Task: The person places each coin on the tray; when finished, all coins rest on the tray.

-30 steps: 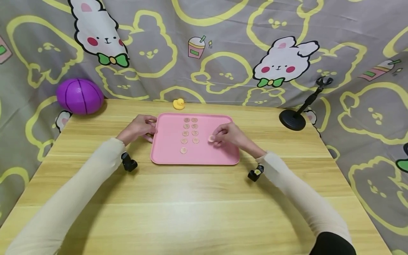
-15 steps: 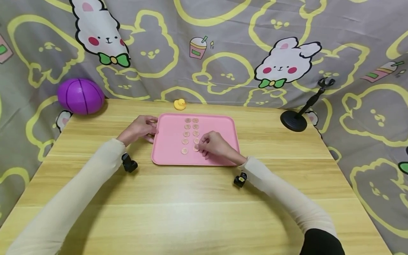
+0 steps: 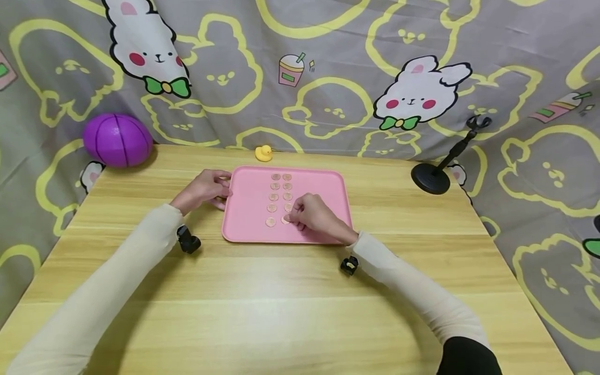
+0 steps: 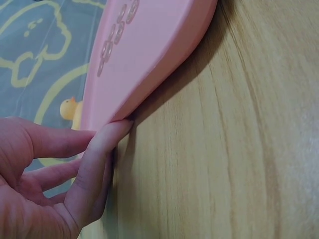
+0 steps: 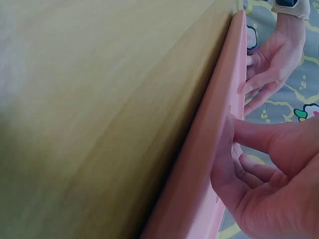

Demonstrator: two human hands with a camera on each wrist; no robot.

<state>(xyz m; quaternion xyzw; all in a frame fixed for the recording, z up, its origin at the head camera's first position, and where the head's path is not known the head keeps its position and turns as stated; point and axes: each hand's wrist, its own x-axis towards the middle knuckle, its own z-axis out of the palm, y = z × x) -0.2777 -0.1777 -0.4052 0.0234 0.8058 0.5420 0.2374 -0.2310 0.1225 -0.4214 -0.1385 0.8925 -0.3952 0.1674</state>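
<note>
A pink tray [image 3: 248, 229] lies on the wooden table, bearing two columns of small copper-coloured coins [image 3: 273, 197]. At its left rim, my left hand [image 3: 206, 188] holds the edge; the left wrist view has thumb and fingers [image 4: 107, 137] meeting right at the rim. Over the tray's right half, my right hand [image 3: 315, 212] pinches a coin [image 3: 285, 220] at the near end of the right column, level with the last coin [image 3: 270, 222] of the left one. Fingertips partly cover that coin. From the right wrist, the tray's near wall hides it.
Behind the tray sits a yellow rubber duck [image 3: 264, 153]. A purple ball [image 3: 118, 140] rests at the back left corner, and a black stand [image 3: 431, 178] with a forked top is at the back right. Patterned cloth [image 3: 328, 52] hangs behind the table.
My right hand has carried the coin left and nearer to me, from the tray's right side to the near end of the right column. The left hand has stayed at the rim.
</note>
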